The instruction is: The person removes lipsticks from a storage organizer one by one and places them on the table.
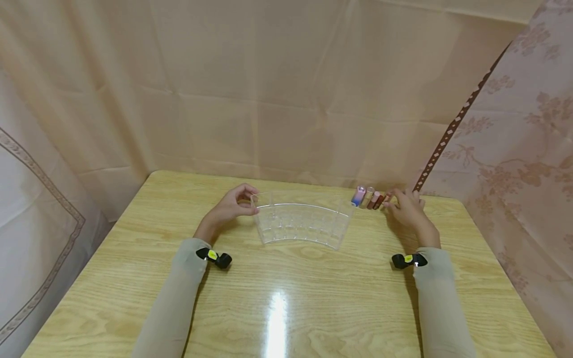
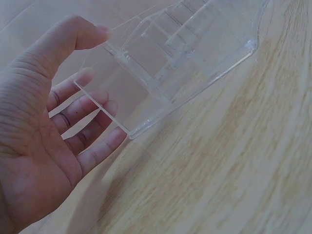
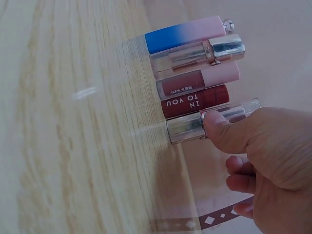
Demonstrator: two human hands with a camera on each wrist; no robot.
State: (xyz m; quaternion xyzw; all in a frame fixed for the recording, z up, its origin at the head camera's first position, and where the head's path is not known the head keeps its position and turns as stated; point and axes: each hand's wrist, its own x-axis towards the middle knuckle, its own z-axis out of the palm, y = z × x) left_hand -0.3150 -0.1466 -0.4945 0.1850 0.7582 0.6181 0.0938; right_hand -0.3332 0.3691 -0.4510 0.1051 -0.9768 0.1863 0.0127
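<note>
A clear plastic organizer [image 1: 297,226] with rows of small compartments and a curved front edge sits on the table. My left hand [image 1: 230,206] grips its left side, the thumb [image 2: 90,36] at the upper edge and the other fingers around the side panel. To the right, several lip-colour tubes stand in a row: pink-and-blue [image 3: 190,34], clear with a shiny cap [image 3: 183,56], pink-capped [image 3: 185,84] and dark red [image 3: 195,101]. At the row's right end, my right hand [image 1: 407,211] pinches a clear lipstick tube with a silvery end [image 3: 187,127]; its forefinger is mostly hidden.
The wooden table [image 1: 313,298] has its back edge just behind the organizer and tubes. A beige curtain [image 1: 268,99] hangs behind it, with a flowered cloth [image 1: 515,149] on the right and a pale cloth [image 1: 40,174] on the left.
</note>
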